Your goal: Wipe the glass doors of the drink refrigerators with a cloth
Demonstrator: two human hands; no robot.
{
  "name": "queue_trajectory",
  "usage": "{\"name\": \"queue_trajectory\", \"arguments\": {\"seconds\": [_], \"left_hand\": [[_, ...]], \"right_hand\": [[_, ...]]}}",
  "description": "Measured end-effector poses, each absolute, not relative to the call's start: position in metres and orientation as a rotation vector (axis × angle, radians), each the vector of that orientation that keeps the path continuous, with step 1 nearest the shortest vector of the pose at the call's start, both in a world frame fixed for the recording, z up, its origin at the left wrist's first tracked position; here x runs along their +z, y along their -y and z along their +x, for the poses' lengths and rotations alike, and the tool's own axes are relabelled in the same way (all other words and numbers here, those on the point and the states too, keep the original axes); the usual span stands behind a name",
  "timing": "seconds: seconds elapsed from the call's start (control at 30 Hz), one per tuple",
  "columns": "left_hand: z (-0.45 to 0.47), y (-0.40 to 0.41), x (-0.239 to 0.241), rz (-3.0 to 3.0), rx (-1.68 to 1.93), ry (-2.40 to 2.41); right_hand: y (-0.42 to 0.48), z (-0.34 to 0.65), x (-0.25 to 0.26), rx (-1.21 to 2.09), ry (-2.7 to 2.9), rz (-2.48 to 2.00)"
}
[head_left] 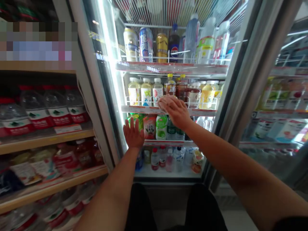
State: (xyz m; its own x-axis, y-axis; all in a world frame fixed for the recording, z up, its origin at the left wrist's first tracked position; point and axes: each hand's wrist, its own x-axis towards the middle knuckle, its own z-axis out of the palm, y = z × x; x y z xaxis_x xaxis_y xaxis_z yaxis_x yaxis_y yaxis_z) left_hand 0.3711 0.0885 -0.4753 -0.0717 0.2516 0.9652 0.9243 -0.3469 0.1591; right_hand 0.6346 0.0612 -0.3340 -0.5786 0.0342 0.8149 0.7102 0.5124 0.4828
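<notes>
In front of me stands a lit drinks fridge point(173, 68) with bottles and cans on its shelves. My right hand point(179, 112) is raised before the middle shelf, its fingers bent over a crumpled pale pinkish cloth point(163, 102). Behind that cloth are a white-capped bottle point(157, 86) and a yellow-capped bottle point(170, 84). Lower and to the left, my left hand point(134, 133) is empty, with the fingers spread and the palm facing the fridge. It overlaps a green-labelled bottle point(132, 118). Whether either hand touches glass, I cannot tell.
Wooden shelves point(48, 141) of large red-capped water bottles point(36, 106) rise on the left. On the right is a metal door frame point(243, 106), with more drinks shelves point(279, 115) beyond it. My dark-clothed legs point(204, 205) are below, close to the fridge's bottom edge.
</notes>
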Motion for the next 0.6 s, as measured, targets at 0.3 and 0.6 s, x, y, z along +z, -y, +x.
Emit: {"name": "queue_trajectory", "arguments": {"seconds": [0.3, 0.6], "left_hand": [[0.369, -0.091, -0.477, -1.568, -1.420, 1.222], [0.369, -0.092, -0.475, -1.585, -1.473, 1.214]], "right_hand": [[-0.052, 0.656, -0.344, -1.178, 2.146, -0.497], [-0.044, 0.690, -0.348, -1.152, 2.151, -0.513]]}}
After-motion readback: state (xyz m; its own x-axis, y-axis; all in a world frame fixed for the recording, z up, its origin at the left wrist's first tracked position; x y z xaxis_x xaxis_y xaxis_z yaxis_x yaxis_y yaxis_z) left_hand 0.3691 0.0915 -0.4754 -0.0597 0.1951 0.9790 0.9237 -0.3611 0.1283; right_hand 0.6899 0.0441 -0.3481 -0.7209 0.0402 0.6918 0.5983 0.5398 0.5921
